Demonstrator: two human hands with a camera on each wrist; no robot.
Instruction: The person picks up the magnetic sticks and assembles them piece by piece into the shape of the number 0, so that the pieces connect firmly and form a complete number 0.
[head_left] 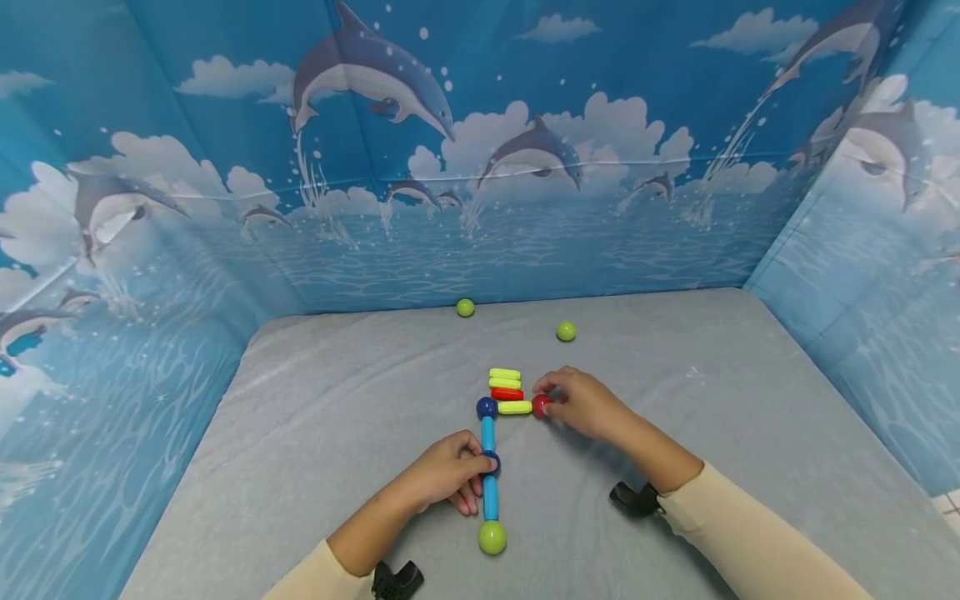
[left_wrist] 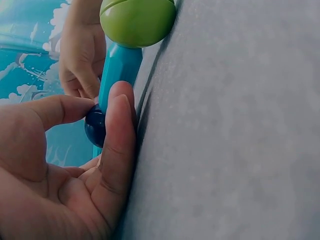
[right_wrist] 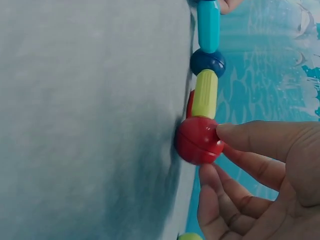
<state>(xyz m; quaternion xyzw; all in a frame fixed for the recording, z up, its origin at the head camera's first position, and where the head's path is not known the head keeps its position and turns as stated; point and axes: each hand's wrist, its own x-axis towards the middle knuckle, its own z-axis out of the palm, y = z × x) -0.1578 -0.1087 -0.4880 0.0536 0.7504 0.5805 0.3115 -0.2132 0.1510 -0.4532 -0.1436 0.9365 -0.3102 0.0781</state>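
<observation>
An L-shaped chain of balls and rods lies on the grey cloth. Its near end is a green ball, followed by a blue rod, a dark blue ball, a second blue rod and a dark blue corner ball. From that corner a yellow rod runs right to a red ball. My left hand pinches the middle dark blue ball between thumb and fingers. With thumb and fingertips, my right hand holds the red ball at the chain's right end.
Just beyond the yellow rod lie a loose red rod and two yellow rods. Farther back are a green ball by the curtain and another green ball. A dolphin-print curtain encloses the back and sides of the grey surface.
</observation>
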